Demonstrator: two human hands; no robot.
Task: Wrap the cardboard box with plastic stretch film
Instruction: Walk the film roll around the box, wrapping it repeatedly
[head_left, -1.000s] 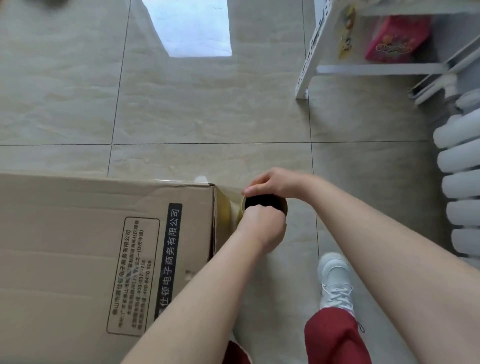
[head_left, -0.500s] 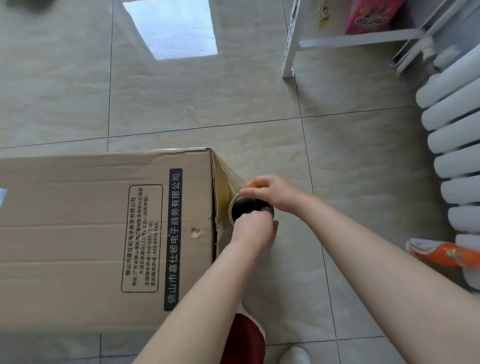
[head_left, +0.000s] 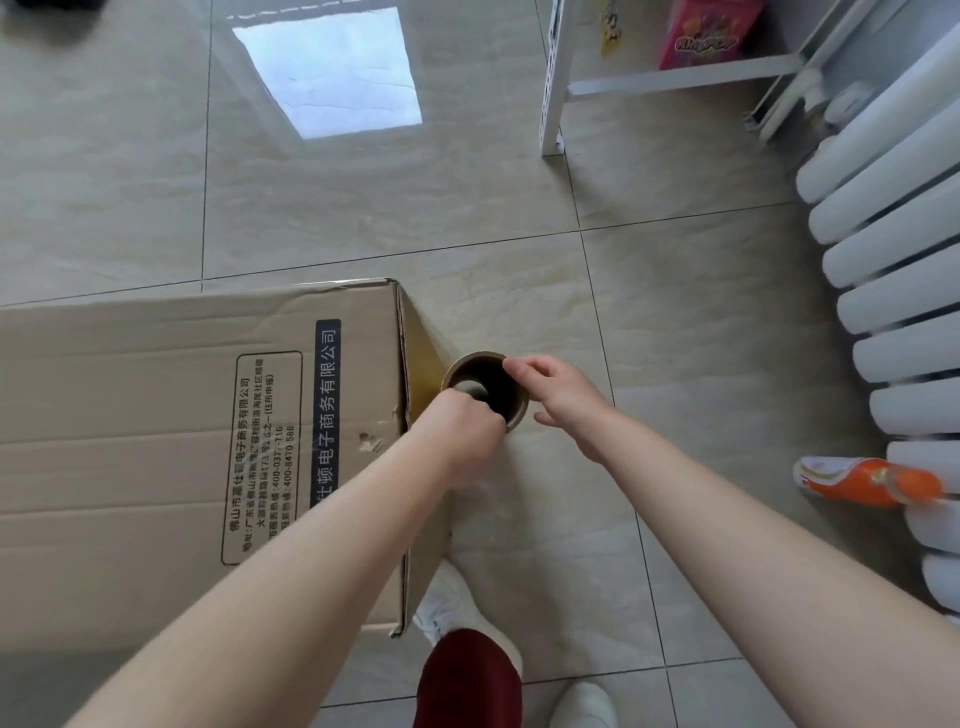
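Note:
A large cardboard box (head_left: 156, 441) with printed black text lies on the tiled floor at the left. At its right end stands the stretch film roll (head_left: 485, 384), seen from above as a brown cardboard tube with a dark hollow core. Glossy film covers the box's right end face beside the roll. My left hand (head_left: 460, 434) grips the near rim of the tube, fingers reaching into the core. My right hand (head_left: 558, 400) pinches the tube's far right rim with thumb and forefinger, the other fingers spread beside it.
A white radiator (head_left: 893, 291) runs along the right side. A white shelf unit (head_left: 675, 78) with a pink package stands at the back right. An orange-and-white object (head_left: 862, 480) lies by the radiator. My feet in white shoes (head_left: 452, 608) stand beside the box's near corner.
The view has shifted along the box's right end, so more of the box top shows. Both hands moved with the roll, and my right hand now sits to the right of the tube, fingers more spread.

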